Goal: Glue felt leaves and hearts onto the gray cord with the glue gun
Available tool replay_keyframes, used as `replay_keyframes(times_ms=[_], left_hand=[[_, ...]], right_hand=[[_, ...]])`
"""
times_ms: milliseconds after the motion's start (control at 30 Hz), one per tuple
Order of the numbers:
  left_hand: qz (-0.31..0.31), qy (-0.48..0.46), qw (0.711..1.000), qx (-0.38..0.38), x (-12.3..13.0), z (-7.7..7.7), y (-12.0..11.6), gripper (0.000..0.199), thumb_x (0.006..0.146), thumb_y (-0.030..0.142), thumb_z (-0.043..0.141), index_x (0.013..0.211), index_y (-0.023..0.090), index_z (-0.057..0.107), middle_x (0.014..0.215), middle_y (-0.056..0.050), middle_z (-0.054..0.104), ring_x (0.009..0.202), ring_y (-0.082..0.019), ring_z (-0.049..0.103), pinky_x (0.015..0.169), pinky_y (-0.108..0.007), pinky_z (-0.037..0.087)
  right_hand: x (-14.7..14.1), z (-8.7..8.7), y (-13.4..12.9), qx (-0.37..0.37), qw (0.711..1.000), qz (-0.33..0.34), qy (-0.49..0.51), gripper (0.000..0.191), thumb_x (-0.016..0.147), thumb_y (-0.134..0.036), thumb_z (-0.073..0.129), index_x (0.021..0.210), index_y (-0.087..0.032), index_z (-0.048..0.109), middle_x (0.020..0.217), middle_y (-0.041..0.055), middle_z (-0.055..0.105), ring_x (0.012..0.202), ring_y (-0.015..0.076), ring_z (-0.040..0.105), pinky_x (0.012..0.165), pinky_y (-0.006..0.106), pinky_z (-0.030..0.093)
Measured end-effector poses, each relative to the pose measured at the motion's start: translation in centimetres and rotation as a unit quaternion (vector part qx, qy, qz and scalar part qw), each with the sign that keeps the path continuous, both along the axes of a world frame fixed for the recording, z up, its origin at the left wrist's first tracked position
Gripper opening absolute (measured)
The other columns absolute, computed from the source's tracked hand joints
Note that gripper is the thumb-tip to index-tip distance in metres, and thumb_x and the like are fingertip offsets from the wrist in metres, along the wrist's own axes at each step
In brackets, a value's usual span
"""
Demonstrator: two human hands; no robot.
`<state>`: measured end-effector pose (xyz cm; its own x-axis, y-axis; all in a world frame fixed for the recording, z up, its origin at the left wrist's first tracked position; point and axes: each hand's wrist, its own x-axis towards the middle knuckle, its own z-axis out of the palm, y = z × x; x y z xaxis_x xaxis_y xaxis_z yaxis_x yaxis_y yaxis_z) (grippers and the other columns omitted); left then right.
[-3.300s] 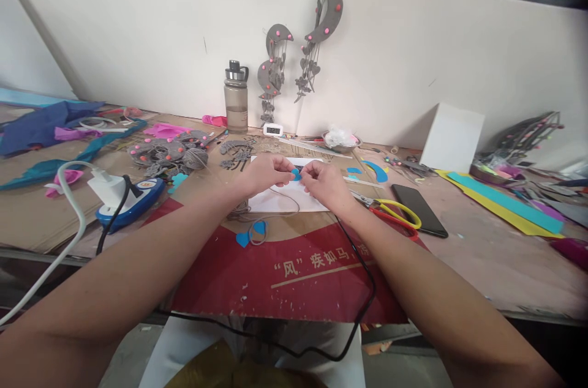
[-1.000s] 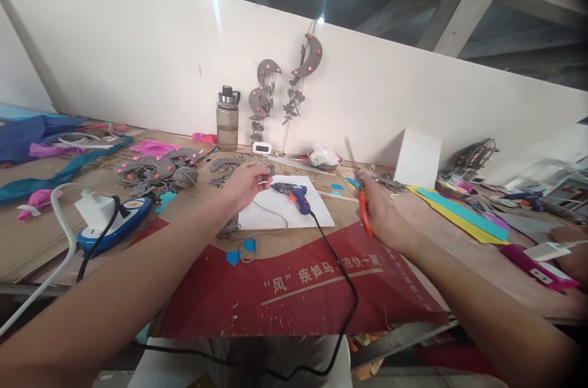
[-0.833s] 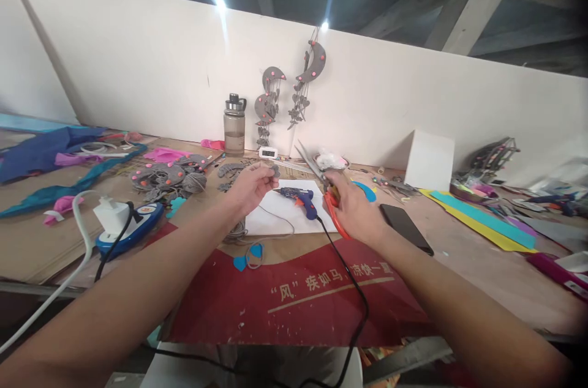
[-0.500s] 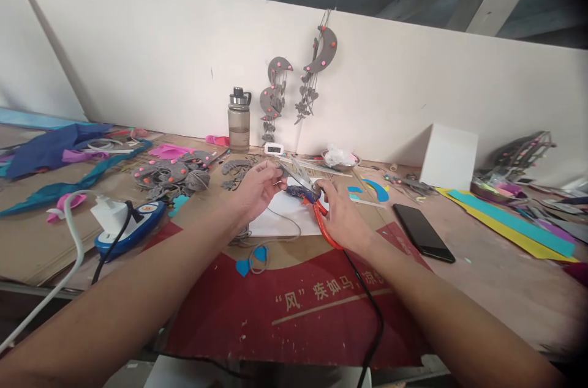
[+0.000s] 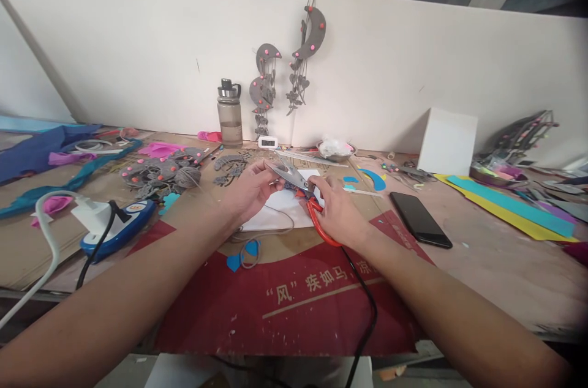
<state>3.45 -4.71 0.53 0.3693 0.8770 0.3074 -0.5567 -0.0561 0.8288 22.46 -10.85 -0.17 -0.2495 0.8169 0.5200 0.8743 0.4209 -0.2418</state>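
Observation:
My right hand [image 5: 337, 207] is wrapped round the red-handled scissors [image 5: 321, 226], whose metal blades point up and left toward my left hand. The fingers of my left hand [image 5: 252, 189] are pinched together at the blade tips; what they hold is too small to make out. Under both hands lies a white sheet [image 5: 271, 218] on a red and brown cardboard [image 5: 206, 308]. Grey cord [image 5: 264, 234] loops over the sheet's front edge, beside small blue cut pieces [image 5: 234, 262]. A dark blue item behind the scissors is partly hidden.
A phone [image 5: 420, 220] lies right of the cardboard. On the left are a blue power strip [image 5: 138, 216] with cables and grey felt pieces [image 5: 154, 174]. A bottle [image 5: 229, 115] stands by the back wall, where grey moon ornaments [image 5: 315, 33] hang. A black cable [image 5: 367, 327] crosses the cardboard.
The view has shifted slightly, so most things sit a little further left and higher. The scissor blades now show more plainly between my hands, with my left fingers still near their tips.

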Motion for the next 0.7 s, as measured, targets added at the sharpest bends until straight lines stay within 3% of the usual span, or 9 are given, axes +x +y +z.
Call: replay_keyframes(times_ms=[700], left_hand=[[-0.004,0.006,1.000,-0.025,0.43,-0.07,-0.34,0.021,0.069,0.013,0.069,0.060,0.015,0.051,0.071,0.000,0.057,0.067,-0.009,0.051,0.063,-0.024,0.040]], right_hand=[[0.15,-0.23,0.11,-0.013,0.999,-0.032,-0.003,0.036,0.091,-0.046,0.046,0.118,-0.023,0.052,0.096,0.0094,0.053,0.081,0.0205,0.054,0.070,0.031,0.044]])
